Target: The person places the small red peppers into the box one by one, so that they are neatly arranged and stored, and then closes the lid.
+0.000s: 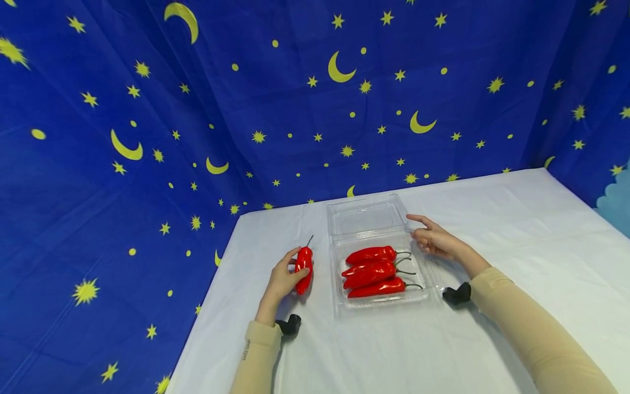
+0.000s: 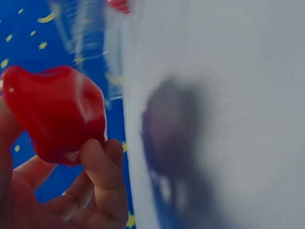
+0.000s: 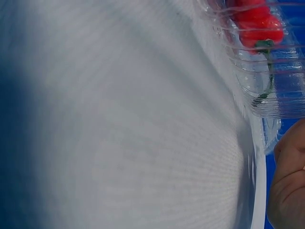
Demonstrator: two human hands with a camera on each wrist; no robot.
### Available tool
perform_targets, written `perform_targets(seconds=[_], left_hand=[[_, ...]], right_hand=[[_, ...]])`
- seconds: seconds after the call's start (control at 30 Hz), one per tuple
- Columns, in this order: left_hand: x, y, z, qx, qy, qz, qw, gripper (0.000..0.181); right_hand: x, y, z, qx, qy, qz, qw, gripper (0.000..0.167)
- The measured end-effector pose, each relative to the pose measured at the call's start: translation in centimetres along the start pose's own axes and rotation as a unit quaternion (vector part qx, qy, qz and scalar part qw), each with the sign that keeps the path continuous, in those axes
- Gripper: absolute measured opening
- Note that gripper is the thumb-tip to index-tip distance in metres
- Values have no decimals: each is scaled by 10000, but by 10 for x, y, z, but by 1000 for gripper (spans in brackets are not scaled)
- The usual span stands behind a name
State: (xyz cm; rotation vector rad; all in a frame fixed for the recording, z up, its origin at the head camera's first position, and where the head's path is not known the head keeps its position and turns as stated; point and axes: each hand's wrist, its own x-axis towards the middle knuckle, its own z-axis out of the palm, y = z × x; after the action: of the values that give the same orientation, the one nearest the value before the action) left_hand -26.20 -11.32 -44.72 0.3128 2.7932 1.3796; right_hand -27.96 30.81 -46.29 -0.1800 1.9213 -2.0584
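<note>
My left hand (image 1: 285, 278) holds a shiny red chili pepper (image 1: 304, 268), thumb on one side and fingers on the other, its green stem pointing away from me. In the left wrist view the fingers grip the pepper (image 2: 59, 112) above the white cloth. To the right lies a clear plastic clamshell box (image 1: 339, 303), its lid (image 1: 366, 214) folded back. Several red peppers (image 1: 370, 274) lie side by side in the base, stems to the right. Beside the box's right edge, near the hinge, is my right hand (image 1: 435, 241), index finger extended and the others loosely bent, holding nothing visible.
A white cloth (image 1: 521, 235) covers the table. Behind and to the left hangs a blue curtain (image 1: 295, 98) with yellow moons and stars. Black wrist devices sit near the left cuff (image 1: 289, 325) and the right cuff (image 1: 457, 294).
</note>
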Motion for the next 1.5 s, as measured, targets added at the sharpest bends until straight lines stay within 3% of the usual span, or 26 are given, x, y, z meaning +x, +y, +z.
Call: perform_targets(seconds=[0.2, 0.37, 0.5, 0.7, 0.9, 1.13, 1.3, 1.5], left_hand=[[6, 11, -17, -411, 245, -131, 9988, 59], [13, 27, -30, -1030, 336, 9, 9941, 58], [16, 44, -38, -1781, 230, 321, 9832, 57], [13, 82, -44, -2144, -53, 852, 9730, 58], [18, 101, -40, -2281, -368, 1023, 9676, 57], [29, 114, -27, -2240, -796, 1243, 9633, 54], [35, 119, -15, -2100, -1283, 1413, 9589, 51], [40, 120, 2, -1947, -1988, 1514, 9485, 49]], right_hand=[[1, 2, -1, 11, 8, 14, 10000, 67], [0, 1, -1, 22, -19, -13, 10000, 68], [-1, 0, 0, -1, -20, -22, 10000, 69], [-1, 1, 0, -13, 15, -11, 10000, 68], [-1, 2, 0, -29, 47, 55, 10000, 68], [0, 0, 0, -89, 84, 80, 9999, 70], [2, 1, -1, -59, 109, 112, 9999, 69], [0, 2, -1, 3, 61, 21, 10000, 67]])
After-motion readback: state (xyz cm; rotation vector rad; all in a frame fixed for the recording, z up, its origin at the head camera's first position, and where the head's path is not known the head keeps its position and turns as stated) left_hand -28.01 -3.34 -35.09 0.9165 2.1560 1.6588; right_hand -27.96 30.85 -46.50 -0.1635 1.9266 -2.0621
